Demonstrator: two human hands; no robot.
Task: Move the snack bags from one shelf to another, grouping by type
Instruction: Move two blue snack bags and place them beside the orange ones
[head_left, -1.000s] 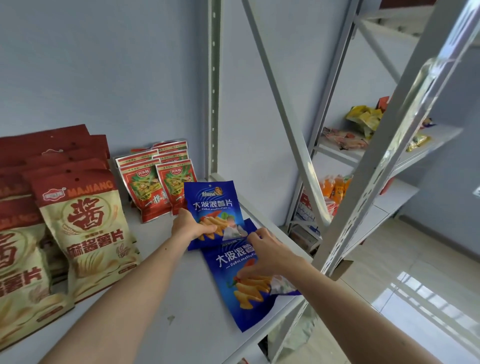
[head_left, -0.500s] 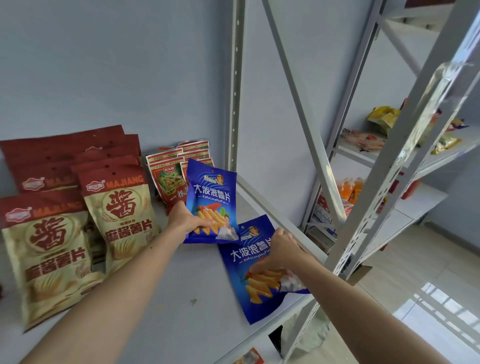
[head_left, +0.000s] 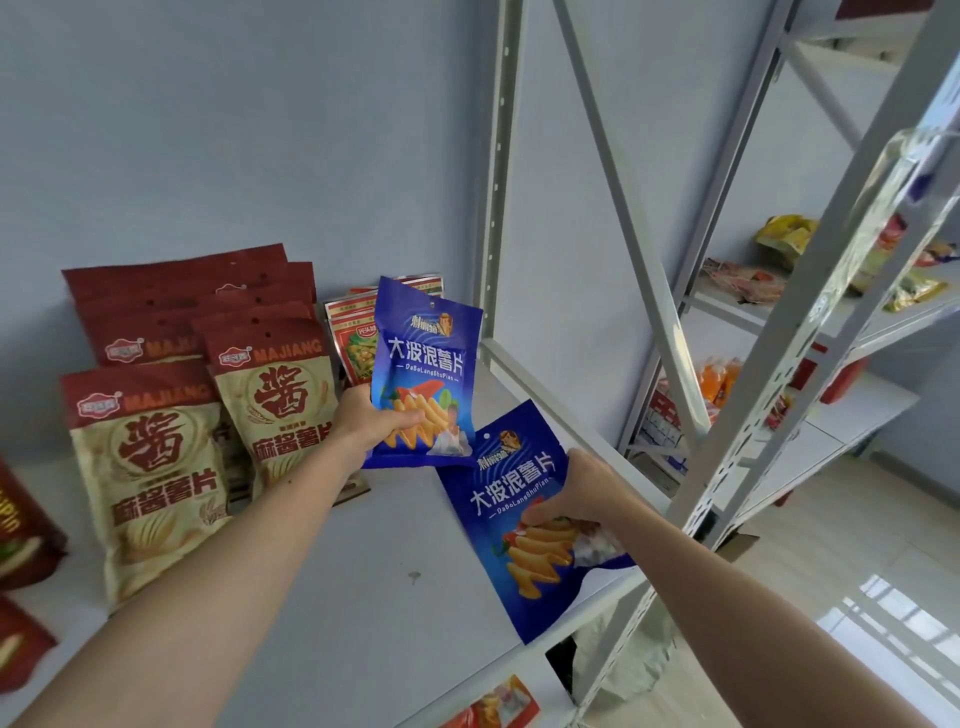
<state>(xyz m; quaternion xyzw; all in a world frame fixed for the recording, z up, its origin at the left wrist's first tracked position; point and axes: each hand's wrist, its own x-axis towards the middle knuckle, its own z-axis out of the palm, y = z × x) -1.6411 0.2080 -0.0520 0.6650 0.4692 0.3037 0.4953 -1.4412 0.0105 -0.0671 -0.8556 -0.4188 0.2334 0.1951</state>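
My left hand (head_left: 370, 422) grips an upright blue chip bag (head_left: 426, 358) by its lower left side, just above the white shelf (head_left: 363, 582). A second blue chip bag (head_left: 524, 551) of the same kind lies tilted near the shelf's front right edge, and my right hand (head_left: 584, 493) holds it by its right side. Behind the upright bag stand small red-and-green snack packets (head_left: 353, 343). To their left stand rows of red-and-beige Majiang chip bags (head_left: 156, 457).
A diagonal brace (head_left: 631, 218) and a perforated upright (head_left: 810, 364) frame the shelf's right end. Beyond it a second rack (head_left: 883, 322) holds yellow and orange snack bags. Dark red bags (head_left: 21, 530) stand at the far left. The tiled floor shows at the lower right.
My left hand has lifted its blue bag higher and more upright, in front of the red-and-green packets. My right hand keeps its grip on the lying blue bag. The camera has turned left.
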